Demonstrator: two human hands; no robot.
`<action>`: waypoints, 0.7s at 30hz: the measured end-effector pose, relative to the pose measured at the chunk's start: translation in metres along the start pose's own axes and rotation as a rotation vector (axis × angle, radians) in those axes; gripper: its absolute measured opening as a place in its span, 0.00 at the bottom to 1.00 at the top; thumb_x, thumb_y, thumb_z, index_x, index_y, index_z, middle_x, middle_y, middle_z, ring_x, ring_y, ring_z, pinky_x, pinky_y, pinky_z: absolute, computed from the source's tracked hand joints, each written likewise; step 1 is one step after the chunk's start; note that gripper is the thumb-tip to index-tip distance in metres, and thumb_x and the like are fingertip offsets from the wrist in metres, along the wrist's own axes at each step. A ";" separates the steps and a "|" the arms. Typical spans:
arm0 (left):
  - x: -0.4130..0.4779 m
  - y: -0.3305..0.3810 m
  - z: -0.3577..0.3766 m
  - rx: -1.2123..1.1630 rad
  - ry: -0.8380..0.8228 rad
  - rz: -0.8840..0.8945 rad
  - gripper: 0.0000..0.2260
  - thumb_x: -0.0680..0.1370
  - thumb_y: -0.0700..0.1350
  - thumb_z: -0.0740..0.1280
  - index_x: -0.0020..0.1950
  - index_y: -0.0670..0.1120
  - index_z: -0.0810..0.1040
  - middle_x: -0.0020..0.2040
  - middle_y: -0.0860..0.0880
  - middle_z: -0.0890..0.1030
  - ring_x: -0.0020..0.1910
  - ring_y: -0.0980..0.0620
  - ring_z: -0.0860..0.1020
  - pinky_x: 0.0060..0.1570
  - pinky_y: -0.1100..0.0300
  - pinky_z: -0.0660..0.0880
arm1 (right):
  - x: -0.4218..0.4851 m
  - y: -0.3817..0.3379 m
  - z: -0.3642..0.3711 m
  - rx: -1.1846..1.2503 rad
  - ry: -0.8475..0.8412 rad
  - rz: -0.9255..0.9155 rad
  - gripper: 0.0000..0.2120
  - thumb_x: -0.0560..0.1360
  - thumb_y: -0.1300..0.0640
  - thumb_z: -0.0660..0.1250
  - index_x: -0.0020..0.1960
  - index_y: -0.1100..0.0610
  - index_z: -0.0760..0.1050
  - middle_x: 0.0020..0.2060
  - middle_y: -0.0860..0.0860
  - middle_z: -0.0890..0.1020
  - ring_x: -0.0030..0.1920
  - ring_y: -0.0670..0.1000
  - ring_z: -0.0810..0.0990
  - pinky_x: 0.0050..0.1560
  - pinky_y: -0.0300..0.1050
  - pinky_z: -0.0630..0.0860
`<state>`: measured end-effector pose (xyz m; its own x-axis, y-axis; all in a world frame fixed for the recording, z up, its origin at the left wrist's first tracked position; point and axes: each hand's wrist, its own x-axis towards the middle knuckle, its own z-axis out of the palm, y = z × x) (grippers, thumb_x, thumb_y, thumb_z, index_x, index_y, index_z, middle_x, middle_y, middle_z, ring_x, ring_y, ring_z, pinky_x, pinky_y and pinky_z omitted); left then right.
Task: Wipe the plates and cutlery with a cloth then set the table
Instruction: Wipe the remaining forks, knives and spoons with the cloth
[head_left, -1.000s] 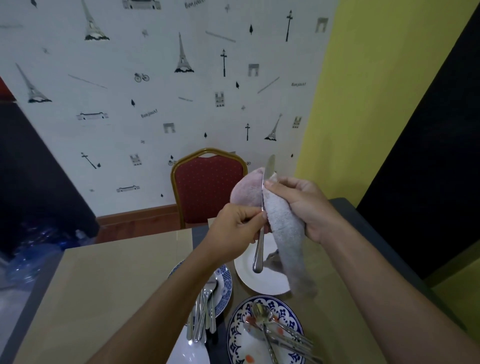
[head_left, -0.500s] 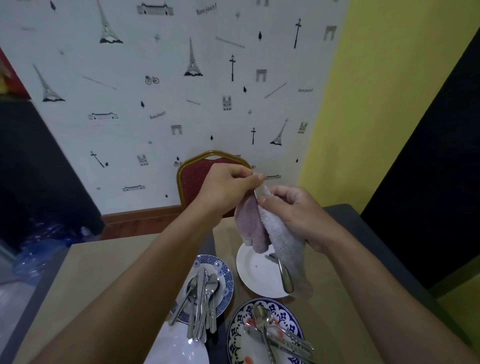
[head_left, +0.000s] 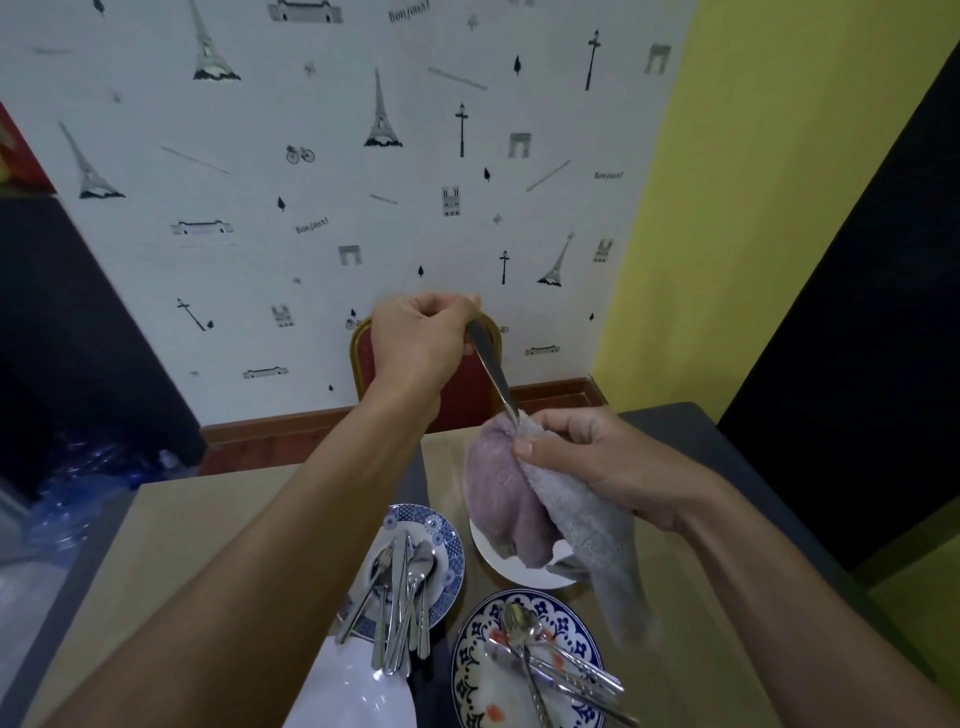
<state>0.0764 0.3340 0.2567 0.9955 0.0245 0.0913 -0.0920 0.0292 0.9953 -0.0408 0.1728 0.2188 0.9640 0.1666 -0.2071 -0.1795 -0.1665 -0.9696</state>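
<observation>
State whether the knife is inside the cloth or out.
Partly inside: the knife disappears into the cloth that the right hand grips.

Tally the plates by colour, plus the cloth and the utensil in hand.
Blue-patterned plates: 2
White plates: 2
Cloth: 1
Held utensil: 1
Total: 6

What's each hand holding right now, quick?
Left hand: grips one end of the knife.
Right hand: pinches the cloth around the knife's other end.
</observation>
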 end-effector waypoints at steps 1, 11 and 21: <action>0.002 -0.001 -0.001 -0.002 0.029 -0.010 0.08 0.76 0.41 0.74 0.37 0.42 0.83 0.32 0.47 0.83 0.30 0.55 0.81 0.38 0.57 0.81 | -0.002 0.001 -0.001 -0.015 -0.014 0.003 0.11 0.83 0.54 0.68 0.61 0.58 0.82 0.50 0.55 0.87 0.50 0.52 0.87 0.50 0.45 0.82; 0.007 -0.003 -0.013 -0.393 -0.305 -0.386 0.07 0.80 0.42 0.67 0.53 0.40 0.83 0.43 0.46 0.85 0.43 0.50 0.83 0.42 0.59 0.82 | -0.009 0.015 -0.007 0.159 -0.028 0.121 0.15 0.80 0.51 0.68 0.62 0.58 0.83 0.55 0.59 0.87 0.54 0.56 0.87 0.54 0.48 0.83; 0.005 -0.005 -0.024 -0.700 -0.542 -0.296 0.08 0.81 0.43 0.64 0.56 0.44 0.80 0.46 0.49 0.84 0.45 0.51 0.83 0.40 0.63 0.79 | -0.008 0.017 -0.018 0.341 0.005 0.052 0.13 0.79 0.55 0.69 0.57 0.62 0.83 0.48 0.59 0.86 0.46 0.53 0.86 0.46 0.44 0.82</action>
<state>0.0818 0.3578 0.2512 0.8383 -0.5450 0.0145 0.3509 0.5598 0.7507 -0.0477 0.1513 0.2059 0.9526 0.1613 -0.2580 -0.2832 0.1602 -0.9456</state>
